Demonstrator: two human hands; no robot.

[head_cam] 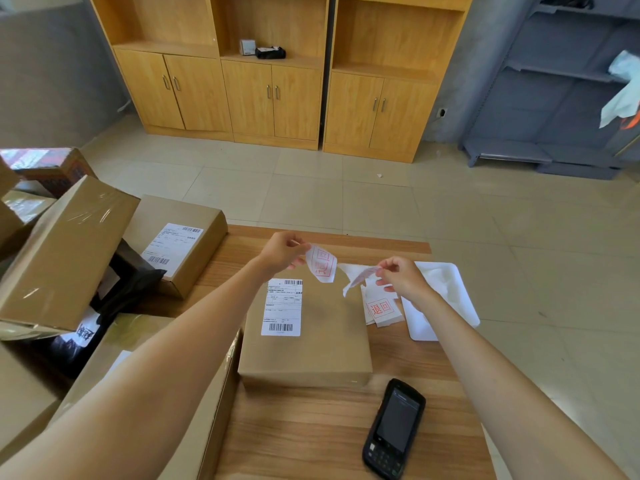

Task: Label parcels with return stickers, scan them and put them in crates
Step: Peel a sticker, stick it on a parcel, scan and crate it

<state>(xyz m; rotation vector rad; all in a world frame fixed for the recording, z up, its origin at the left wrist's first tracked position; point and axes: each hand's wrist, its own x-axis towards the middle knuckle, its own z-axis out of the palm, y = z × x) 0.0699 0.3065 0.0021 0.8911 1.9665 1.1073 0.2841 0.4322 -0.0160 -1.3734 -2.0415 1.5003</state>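
1. Head view looked down on a wooden table (pixel 311 434), with both bare arms stretched out over it.
2. The left hand (pixel 282 251) pinched the top edge of a return sticker (pixel 322 264) between thumb and fingertips; the sticker hung curled, and its red boxed print showed sideways, reading 退回.
3. The right hand (pixel 401 277) pinched a crumpled strip of white backing paper (pixel 356 276) between thumb and forefinger, its other fingers loosely curled; sticker and backing were apart.
4. Below the hands, a brown cardboard parcel (pixel 329 344) lay flat on the table, bearing a white shipping label (pixel 282 306) with a barcode at the top and another at the bottom; the small print was too fine to read.
5. Just right of the parcel lay a small stack of stickers (pixel 381 310), the top one printed 退回 in red inside a red frame.
6. A white tray (pixel 446 289) sat beside that stack, partly hidden by the right wrist.
7. A black handheld scanner (pixel 394 427) rested on the table near the parcel's front right corner, its screen dark.
8. To the left, more cardboard boxes (pixel 65 251) were piled up; one labelled box (pixel 180 240) carried a barcoded label, its text unreadable.
9. Wooden cabinets (pixel 277 71) stood against the far wall.
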